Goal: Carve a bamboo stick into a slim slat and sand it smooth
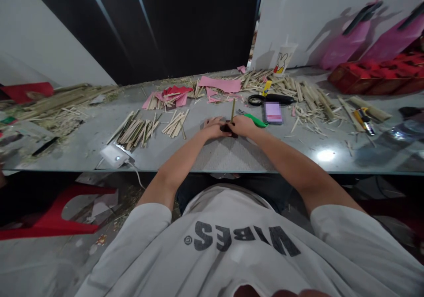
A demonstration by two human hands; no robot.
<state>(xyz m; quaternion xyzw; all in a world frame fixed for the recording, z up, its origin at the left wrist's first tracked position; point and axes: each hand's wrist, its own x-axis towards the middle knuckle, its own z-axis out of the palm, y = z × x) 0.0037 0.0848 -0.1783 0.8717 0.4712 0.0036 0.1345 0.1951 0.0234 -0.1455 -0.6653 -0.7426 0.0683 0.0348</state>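
Both my hands are together on the grey table, near its middle. My right hand is closed around a thin greenish stick that stands nearly upright. Under and between the hands lies a small dark block, partly hidden by the fingers. My left hand touches the block's left side, its fingers partly spread on the tabletop. A green-handled tool rests just right of my right hand. Short split sticks lie in a small pile left of my left hand.
More stick piles, a white device with a cable, and pink paper lie to the left and behind. Black scissors, a phone-like object, a cup, a yellow cutter and red boxes are rightward.
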